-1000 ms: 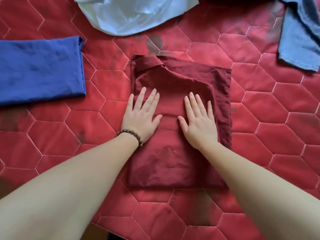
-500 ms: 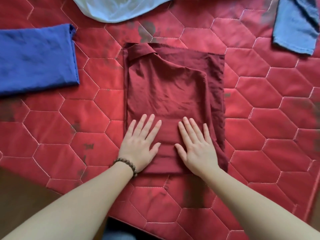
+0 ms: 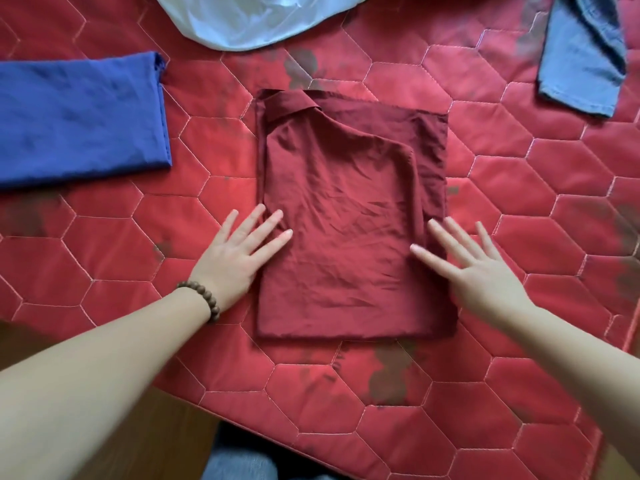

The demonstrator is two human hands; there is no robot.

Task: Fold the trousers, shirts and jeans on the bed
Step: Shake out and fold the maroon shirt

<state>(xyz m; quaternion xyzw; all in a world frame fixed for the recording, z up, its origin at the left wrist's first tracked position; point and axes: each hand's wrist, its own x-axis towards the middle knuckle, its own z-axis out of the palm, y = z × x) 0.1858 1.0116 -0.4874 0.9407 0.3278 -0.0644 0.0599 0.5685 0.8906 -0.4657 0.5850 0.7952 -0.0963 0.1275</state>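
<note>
A dark red shirt [image 3: 346, 216] lies folded into a neat rectangle in the middle of the red quilted bed cover [image 3: 519, 202], collar at its far left corner. My left hand [image 3: 239, 254] lies flat with spread fingers at the shirt's left edge, fingertips on the cloth. My right hand [image 3: 471, 265] is flat and spread at the shirt's right edge, fingers over the cloth. Neither hand holds anything. A bead bracelet sits on my left wrist.
A folded blue garment [image 3: 76, 119] lies at the left. A pale white-blue garment [image 3: 249, 19] is bunched at the far top. Light blue jeans [image 3: 581, 60] lie at the top right. The bed's near edge and wooden floor [image 3: 166, 441] show below.
Both hands have slid apart from the shirt's middle out to its left and right edges, smoothing the cloth. The view has shifted slightly.
</note>
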